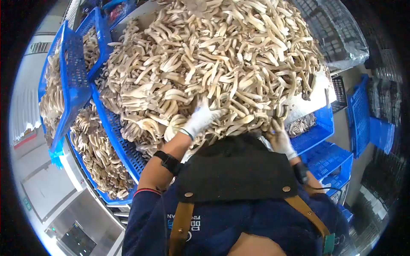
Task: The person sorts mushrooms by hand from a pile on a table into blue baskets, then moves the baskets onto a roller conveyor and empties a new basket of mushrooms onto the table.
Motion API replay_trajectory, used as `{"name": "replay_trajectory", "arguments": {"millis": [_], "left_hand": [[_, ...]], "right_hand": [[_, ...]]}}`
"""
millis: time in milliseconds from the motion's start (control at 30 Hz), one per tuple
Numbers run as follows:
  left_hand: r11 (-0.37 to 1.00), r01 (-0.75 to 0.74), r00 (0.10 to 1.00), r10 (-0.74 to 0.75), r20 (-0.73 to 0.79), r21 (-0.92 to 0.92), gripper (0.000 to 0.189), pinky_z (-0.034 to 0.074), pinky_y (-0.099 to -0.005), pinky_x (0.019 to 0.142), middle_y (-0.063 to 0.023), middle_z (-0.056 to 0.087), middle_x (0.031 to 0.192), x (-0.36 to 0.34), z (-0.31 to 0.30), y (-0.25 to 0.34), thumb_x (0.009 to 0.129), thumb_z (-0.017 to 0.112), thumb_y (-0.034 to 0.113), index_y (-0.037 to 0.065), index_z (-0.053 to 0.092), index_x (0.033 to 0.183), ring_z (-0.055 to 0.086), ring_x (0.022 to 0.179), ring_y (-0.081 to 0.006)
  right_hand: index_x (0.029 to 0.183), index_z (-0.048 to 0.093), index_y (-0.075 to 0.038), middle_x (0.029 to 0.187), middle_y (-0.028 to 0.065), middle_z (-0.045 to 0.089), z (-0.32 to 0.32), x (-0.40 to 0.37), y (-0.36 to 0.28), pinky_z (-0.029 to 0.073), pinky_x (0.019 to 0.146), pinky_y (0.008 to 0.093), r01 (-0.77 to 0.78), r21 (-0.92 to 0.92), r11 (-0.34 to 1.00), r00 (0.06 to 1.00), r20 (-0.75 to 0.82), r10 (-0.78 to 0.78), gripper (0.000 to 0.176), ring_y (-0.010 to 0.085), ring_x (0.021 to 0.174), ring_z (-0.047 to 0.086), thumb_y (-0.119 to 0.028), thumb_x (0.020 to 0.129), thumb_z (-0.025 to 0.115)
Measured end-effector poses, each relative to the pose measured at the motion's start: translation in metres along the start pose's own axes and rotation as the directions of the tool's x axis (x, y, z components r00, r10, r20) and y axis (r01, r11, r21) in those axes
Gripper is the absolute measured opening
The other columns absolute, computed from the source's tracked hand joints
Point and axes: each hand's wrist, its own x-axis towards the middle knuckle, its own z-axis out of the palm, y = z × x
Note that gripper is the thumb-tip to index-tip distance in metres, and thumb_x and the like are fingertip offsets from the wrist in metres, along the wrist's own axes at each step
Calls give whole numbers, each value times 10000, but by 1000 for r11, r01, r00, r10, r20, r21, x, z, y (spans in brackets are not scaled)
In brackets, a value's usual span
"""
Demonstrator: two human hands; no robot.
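Observation:
A large heap of pale-stemmed, grey-brown-capped mushrooms (222,55) covers the white table in front of me. My left hand (200,120), in a white glove, rests on the near side of the heap. Its fingers are spread among the stems and partly hidden by them. At the near right edge of the heap, my right hand (279,140), also gloved, has its fingers curled around mushrooms (268,127) close to my apron (239,170). The apron hides part of the space between the hands.
Blue crates filled with mushrooms, including a tilted crate (74,72) and a lower crate (124,149), stand on the left. To the right are the white tabletop (309,98), a blue crate (314,134) holding mushrooms, more blue crates (326,160), and plastic-wrapped trays (333,30) beyond the heap.

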Motion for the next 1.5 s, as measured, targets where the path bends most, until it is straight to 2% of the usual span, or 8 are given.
{"name": "replay_trajectory", "arguments": {"millis": [67, 300, 767, 867, 1033, 1167, 1333, 1500], "left_hand": [[619, 93, 985, 55, 161, -780, 952, 534, -370, 773, -176, 595, 1136, 7, 25, 20, 767, 766, 370, 42, 201, 1458, 600, 966, -248], [577, -33, 959, 248, 137, -816, 735, 468, -418, 931, -103, 464, 1356, 76, -85, 127, 768, 774, 278, 152, 411, 1394, 424, 1222, -299], [768, -344, 935, 225, -274, -541, 788, 493, -343, 899, -186, 541, 1265, 105, -159, 160, 819, 644, 165, 10, 220, 1465, 573, 1117, -235], [833, -535, 746, 543, -386, 138, 632, 405, -385, 1014, -229, 510, 1315, 25, -161, 124, 821, 676, 226, -13, 430, 1352, 511, 1215, -338], [858, -304, 943, 333, 3, 413, 682, 433, -445, 922, -189, 544, 1145, -90, -119, 3, 700, 758, 381, 0, 513, 1210, 532, 1058, -358], [568, -202, 962, 268, 52, 798, 905, 292, -567, 1065, -245, 283, 1466, -120, -63, -48, 634, 786, 238, 164, 362, 1430, 268, 1345, -469], [991, -134, 959, 137, -249, 27, 837, 428, -452, 1004, -244, 452, 1348, -61, -51, -54, 752, 742, 264, 23, 306, 1425, 471, 1239, -367], [59, 16, 990, -142, 7, -998, 482, 489, -356, 897, -107, 563, 1244, -32, -31, 19, 908, 605, 226, 48, 450, 1328, 576, 1074, -195]], "right_hand": [[1373, 379, -17, 1330, 236, 447, 33, 15, 3, 437, 979, 379, 236, -530, 815, 972, 114, -207, 527, 339, 1216, 466, -72, 874, 539], [1403, 394, -39, 1375, 266, 423, 108, 118, -100, 344, 1067, 417, 671, -626, -397, 350, 740, -575, 683, 416, 1289, 393, 20, 748, 578], [1369, 342, 37, 1050, 91, 594, 161, 111, -244, 461, 813, 265, 859, -258, 442, 501, 247, -830, 592, 152, 905, 552, -119, 871, 623], [1476, 142, 20, 1113, 125, 596, 176, 67, -266, 457, 878, 262, 759, -243, 604, 651, 332, -683, 810, 166, 999, 574, -151, 865, 646], [1441, 316, -100, 1436, 267, 336, 174, 95, -267, 439, 987, 394, 488, -711, -507, 291, 680, -673, 753, 374, 1230, 480, -329, 822, 677], [1286, 500, -74, 1289, 232, 471, 190, 53, -187, 457, 928, 447, 467, -590, -659, 250, 803, -541, 527, 381, 1081, 534, -278, 820, 637], [1465, 261, -41, 1488, 269, 261, 147, 65, -32, 286, 1112, 380, 791, -608, -64, 606, 764, 221, 776, 365, 1375, 303, -367, 871, 640], [1500, 72, -6, 1536, 222, 135, 185, 84, 2, 157, 1149, 405, 791, -557, 255, 609, 670, -425, 952, 299, 1437, 104, -300, 831, 683]]}}
